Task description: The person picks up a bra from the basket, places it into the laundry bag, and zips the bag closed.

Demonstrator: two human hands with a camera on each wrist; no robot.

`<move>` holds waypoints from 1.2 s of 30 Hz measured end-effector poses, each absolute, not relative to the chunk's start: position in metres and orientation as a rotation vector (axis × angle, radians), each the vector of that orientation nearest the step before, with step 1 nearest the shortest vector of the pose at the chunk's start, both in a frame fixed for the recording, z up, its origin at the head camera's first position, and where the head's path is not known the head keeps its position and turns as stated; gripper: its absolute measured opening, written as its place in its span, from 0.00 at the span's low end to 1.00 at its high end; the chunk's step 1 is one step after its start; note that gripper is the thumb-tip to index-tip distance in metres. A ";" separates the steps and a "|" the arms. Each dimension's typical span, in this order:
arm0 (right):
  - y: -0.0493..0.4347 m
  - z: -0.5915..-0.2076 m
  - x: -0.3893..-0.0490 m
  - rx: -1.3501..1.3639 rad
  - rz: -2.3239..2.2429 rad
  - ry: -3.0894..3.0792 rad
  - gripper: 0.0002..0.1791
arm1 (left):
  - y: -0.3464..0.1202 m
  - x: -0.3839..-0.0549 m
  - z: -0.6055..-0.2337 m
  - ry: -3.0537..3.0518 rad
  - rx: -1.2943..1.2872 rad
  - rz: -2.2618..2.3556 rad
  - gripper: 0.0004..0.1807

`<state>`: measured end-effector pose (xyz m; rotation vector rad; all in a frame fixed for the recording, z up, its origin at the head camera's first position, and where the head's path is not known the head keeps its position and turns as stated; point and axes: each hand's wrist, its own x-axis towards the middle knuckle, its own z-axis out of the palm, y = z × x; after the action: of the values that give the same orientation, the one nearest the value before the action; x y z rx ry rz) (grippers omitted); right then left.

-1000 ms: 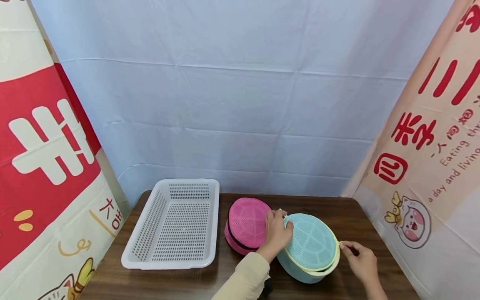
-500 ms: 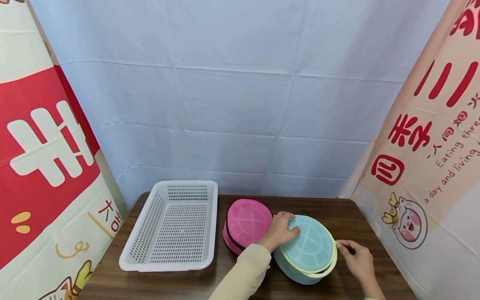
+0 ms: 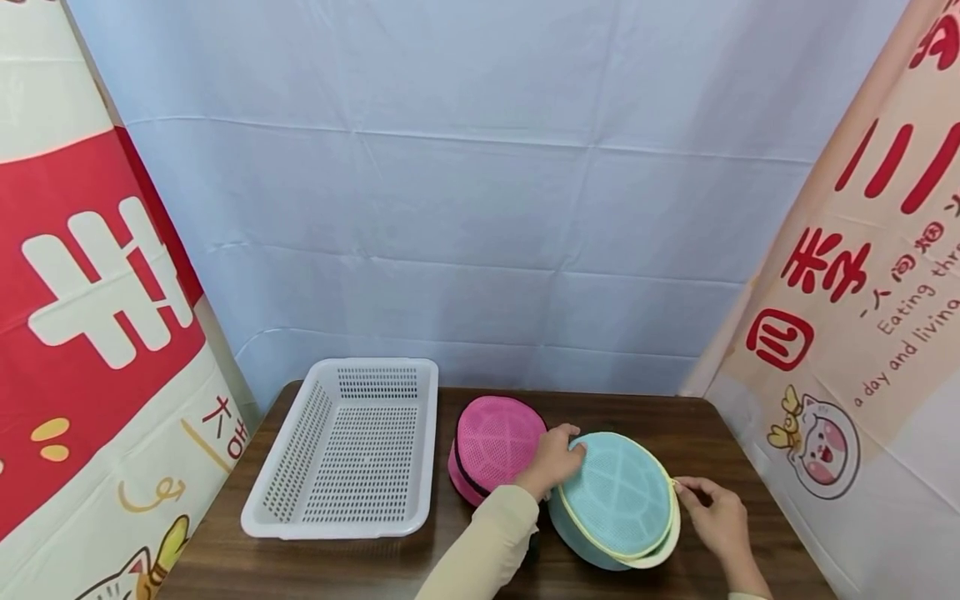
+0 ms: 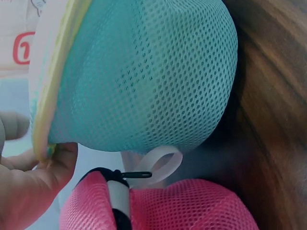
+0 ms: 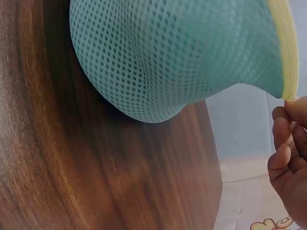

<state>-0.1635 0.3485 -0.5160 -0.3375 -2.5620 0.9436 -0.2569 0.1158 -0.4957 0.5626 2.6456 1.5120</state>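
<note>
A round light-blue mesh laundry bag (image 3: 618, 492) with yellow zipper trim stands on the table at the right, its lid resting slightly askew and a gap showing along the front right rim. My left hand (image 3: 553, 461) pinches the bag's rim at the back left; in the left wrist view its thumb and fingers close on the yellow trim (image 4: 55, 72). On the opposite side my right hand (image 3: 716, 521) pinches the end of the yellow trim, perhaps at the zipper pull, which the fingers hide. A pink mesh laundry bag (image 3: 495, 442) with black trim sits just left of my left hand.
A white perforated plastic basket (image 3: 420, 467) stands on the left of the dark wooden table (image 3: 457, 575). A pale cloth (image 3: 465, 208) hangs behind, with printed cloths at both sides. A whitish loop (image 4: 168, 167) lies between the two bags.
My left hand first slides right over the blue lid, then draws back to its rim. The lid tilts slightly toward the front. My right hand stays nearly in place, still pinching the trim.
</note>
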 end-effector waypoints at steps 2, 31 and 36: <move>0.348 -0.516 -0.164 -0.346 0.955 -2.569 0.10 | 0.116 -0.256 -0.498 2.630 0.567 1.538 0.14; 0.344 -0.513 -0.168 -0.298 0.987 -2.550 0.12 | 0.128 -0.240 -0.497 2.552 0.148 1.631 0.09; 0.342 -0.513 -0.169 -0.278 0.930 -2.524 0.10 | 0.131 -0.240 -0.500 2.590 0.138 1.664 0.09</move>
<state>-0.1694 0.3421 -0.5130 -0.2776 -2.5241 0.9296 -0.2398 0.1314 -0.4998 0.1383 2.5904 1.6641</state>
